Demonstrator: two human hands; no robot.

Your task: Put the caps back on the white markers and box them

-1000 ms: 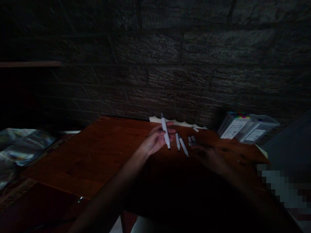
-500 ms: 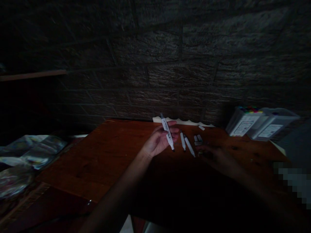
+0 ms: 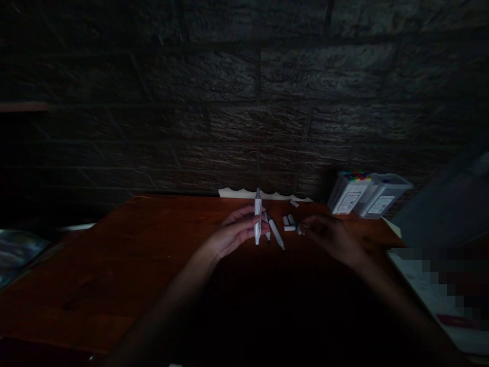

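Note:
My left hand (image 3: 233,235) is closed around a white marker (image 3: 257,216), held almost upright above the wooden table (image 3: 126,265). Just right of it two more white markers (image 3: 275,234) lie on the table, with a few small caps (image 3: 289,222) beside them. My right hand (image 3: 328,235) hovers dark and low beside the caps; its fingers curl near them, and whether they hold one is too dim to see.
Two clear marker boxes (image 3: 367,193) stand at the back right against the dark brick wall. A white scalloped strip (image 3: 237,193) lies along the table's far edge. Paper (image 3: 420,285) lies at the right, crumpled plastic (image 3: 15,250) at the far left.
The marker in my left hand has turned from tilted to nearly upright. My right hand has lifted toward the caps. The view has swung to the right.

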